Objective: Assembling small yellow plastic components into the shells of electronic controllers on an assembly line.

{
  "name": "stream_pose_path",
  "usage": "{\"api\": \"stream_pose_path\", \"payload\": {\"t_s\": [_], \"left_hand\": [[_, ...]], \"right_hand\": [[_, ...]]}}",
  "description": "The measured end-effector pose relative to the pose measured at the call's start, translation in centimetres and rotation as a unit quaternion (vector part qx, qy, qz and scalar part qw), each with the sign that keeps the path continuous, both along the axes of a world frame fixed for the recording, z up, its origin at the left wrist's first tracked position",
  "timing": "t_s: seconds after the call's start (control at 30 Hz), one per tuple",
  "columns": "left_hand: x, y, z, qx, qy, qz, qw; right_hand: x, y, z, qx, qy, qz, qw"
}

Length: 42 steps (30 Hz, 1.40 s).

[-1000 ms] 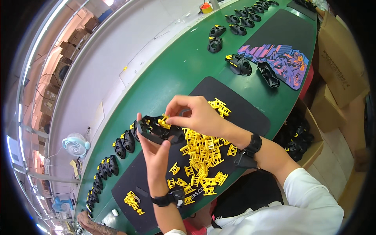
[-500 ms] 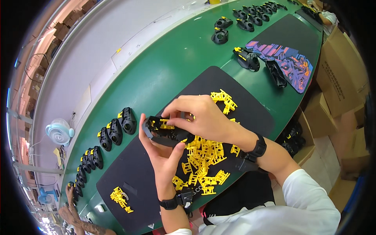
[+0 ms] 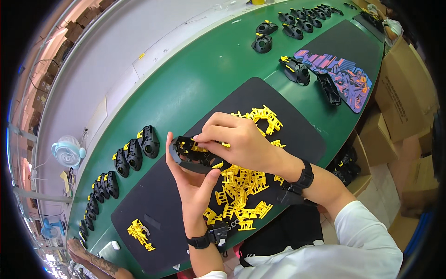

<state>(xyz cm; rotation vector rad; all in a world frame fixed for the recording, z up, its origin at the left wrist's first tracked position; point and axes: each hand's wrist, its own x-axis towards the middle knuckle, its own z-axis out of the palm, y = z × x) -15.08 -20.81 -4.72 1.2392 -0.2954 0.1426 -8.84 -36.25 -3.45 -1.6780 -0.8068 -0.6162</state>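
My left hand [image 3: 193, 186] grips a hollow black plastic shell [image 3: 183, 162] from below, thumb on its near side, its open cavity facing up. Over the cavity, my right hand [image 3: 237, 142] pinches a small yellow plastic piece [image 3: 199, 148] that sits inside the shell. My right fingers cover part of that piece, so whether it is seated cannot be seen. More yellow shows at the shell's near end. Close under my right hand, a loose pile of yellow plastic pieces [image 3: 241, 188] lies on the black mat [image 3: 162, 197].
Black shells with yellow tips [image 3: 132, 153] line the green table [image 3: 186, 93] at left; more [image 3: 302, 21] stand far right. A smaller yellow cluster [image 3: 140, 235] lies on the mat. Two shells rest by a patterned mat [image 3: 355, 86]. Another person's forearm [image 3: 100, 265] is lower left. Cardboard boxes [image 3: 402, 88] stand right.
My right fingertips have shifted slightly at the yellow piece in the shell. The other person's hand at lower left has drawn back from the row of shells.
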Motion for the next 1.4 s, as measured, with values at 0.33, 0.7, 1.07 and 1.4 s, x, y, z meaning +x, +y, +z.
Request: {"api": "stream_pose_path", "payload": {"t_s": [0.33,0.7,1.07,1.4], "left_hand": [[0.2,1.8,-0.4,-0.034,0.056,-0.031,0.997],[-0.6,4.8,0.3,-0.2,0.115,-0.106,0.967],[-4.4,9.4,0.4,-0.326,0.159,-0.345,0.866],[6.5,9.6,4.6,0.517,0.134,0.076,0.842]], "right_hand": [[2.2,-1.2,-0.8,0.012,0.298,0.318,0.9],[-0.7,-0.7,2.1,-0.062,-0.06,0.236,0.968],[-7.2,2.6,4.1,-0.167,-0.106,0.175,0.965],[-16.4,4.3,-4.1,-0.398,-0.091,0.054,0.911]]}}
